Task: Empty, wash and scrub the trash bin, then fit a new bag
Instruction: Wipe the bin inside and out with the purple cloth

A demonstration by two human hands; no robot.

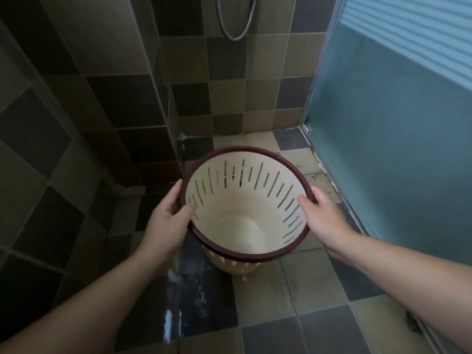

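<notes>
empty trash bin (237,223), hands gripping rim

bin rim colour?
Dark maroon rim on a cream slotted trash bin; clearest in the head view.

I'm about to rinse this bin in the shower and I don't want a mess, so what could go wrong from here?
1. The floor looks wet and glossy beneath the bin, so footing could slip.
2. The trash bin has slots around its upper wall, so water filled above them would likely pour out sideways.
3. The left hand and right hand hold only the dark rim, thumbs inside; a wet rim might slide from that grip.
</notes>
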